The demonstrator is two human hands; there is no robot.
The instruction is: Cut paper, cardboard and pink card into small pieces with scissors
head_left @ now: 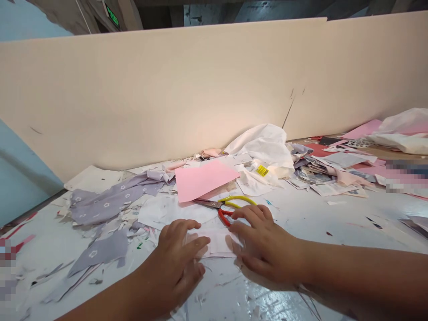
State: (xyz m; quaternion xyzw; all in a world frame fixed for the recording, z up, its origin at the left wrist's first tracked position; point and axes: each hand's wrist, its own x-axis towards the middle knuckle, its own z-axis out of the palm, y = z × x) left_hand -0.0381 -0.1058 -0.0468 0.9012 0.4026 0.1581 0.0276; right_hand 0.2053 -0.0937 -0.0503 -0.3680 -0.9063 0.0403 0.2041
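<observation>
My left hand (177, 258) and my right hand (264, 243) both lie flat on a small pale pink-white paper piece (217, 243) on the white table (301, 223), fingers stretched over its left and right ends. Just behind my right fingers lie scissors (222, 206) with one yellow and one red handle loop, blades pointing left. A pink sheet of paper (202, 178) rests behind the scissors, partly over them.
Lilac patterned fabric scraps (110, 200) and paper offcuts litter the left. A white crumpled bag (264, 147) and a small glue bottle (261, 169) sit behind. Piled papers and pink sheets (337, 169) fill the right. A beige board (200, 89) walls off the back.
</observation>
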